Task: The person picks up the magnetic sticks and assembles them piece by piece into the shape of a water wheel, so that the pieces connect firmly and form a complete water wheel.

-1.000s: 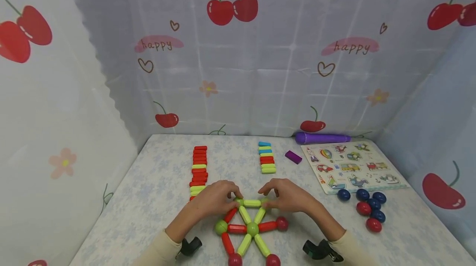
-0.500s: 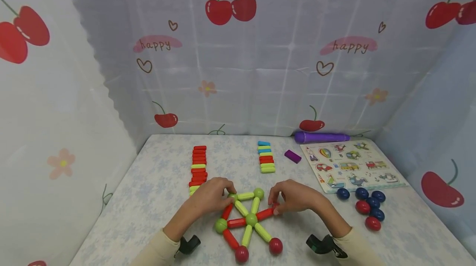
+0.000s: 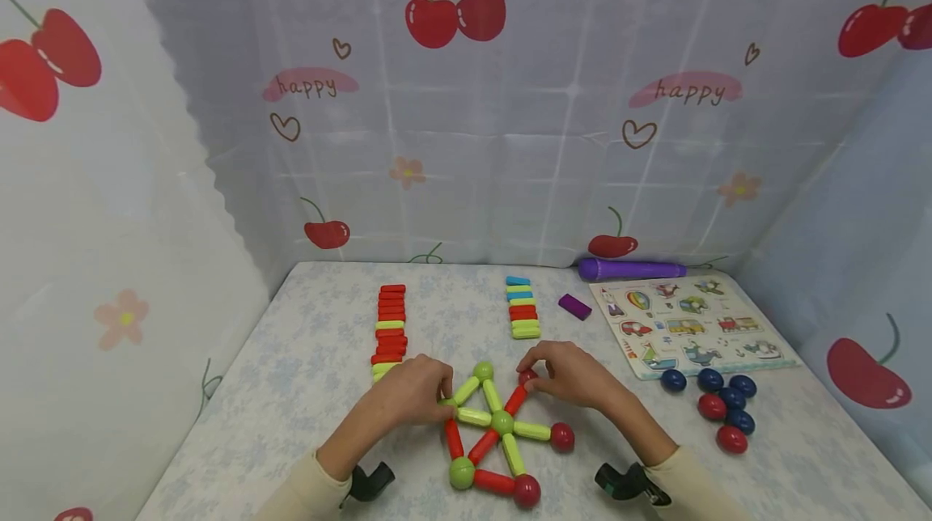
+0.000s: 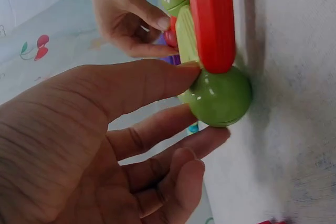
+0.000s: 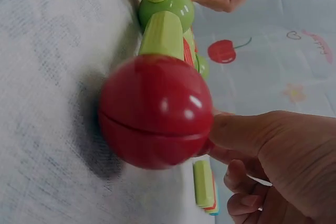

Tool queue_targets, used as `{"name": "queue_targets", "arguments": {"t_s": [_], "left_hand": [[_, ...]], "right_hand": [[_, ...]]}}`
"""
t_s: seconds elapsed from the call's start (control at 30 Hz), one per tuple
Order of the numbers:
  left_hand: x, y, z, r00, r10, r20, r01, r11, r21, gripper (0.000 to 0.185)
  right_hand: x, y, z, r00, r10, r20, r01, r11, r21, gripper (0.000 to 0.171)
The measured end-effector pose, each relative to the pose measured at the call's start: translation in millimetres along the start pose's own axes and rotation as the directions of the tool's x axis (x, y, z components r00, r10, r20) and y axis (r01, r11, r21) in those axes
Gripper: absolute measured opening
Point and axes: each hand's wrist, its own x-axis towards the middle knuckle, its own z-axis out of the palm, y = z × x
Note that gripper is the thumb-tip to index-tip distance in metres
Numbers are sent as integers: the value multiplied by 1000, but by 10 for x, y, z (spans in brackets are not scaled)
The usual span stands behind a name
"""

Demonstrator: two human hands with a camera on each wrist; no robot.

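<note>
Pinching a green ball point(image 3: 446, 401) at the wheel's point(image 3: 501, 422) left edge with left hand point(image 3: 408, 396); right hand point(image 3: 571, 378) gripping a red ball point(image 3: 527, 376) at its upper right, wheel flat on table point(image 3: 291, 375).

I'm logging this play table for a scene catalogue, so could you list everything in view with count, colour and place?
stick-and-ball figure: one, green and red sticks joined by green and red balls, near table edge, between the hands.
left stick row: one row, mostly red with some green, left of centre.
middle stick row: one row, blue, green, red, centre back.
purple block: one, right of the middle row.
purple tube: one, at the back.
picture puzzle board: one, right.
loose balls: seven, blue and red, before the board.
table: one, pale patterned.
left hand: touches a green ball.
right hand: touches a red ball.
</note>
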Motion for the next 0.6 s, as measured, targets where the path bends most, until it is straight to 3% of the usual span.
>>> {"name": "queue_targets", "arguments": {"t_s": [0.13,0.37,0.5,0.6], "left_hand": [[-24,42,-26,999,-14,47,13,1000,4,20],[-58,59,-48,995,5,100,-8,999,30,26],[-53,56,-72,995,8,102,-9,1000,17,26],[-14,62,-53,998,9,68,-9,1000,-1,26]], "right_hand": [[13,29,17,1000,-2,-21,2,1000,24,25],[31,240,80,986,35,-162,-39,999,-22,45],[51,364,112,986,-19,-164,8,998,-67,48],[52,404,126,984,-26,-175,10,995,-96,46]]}}
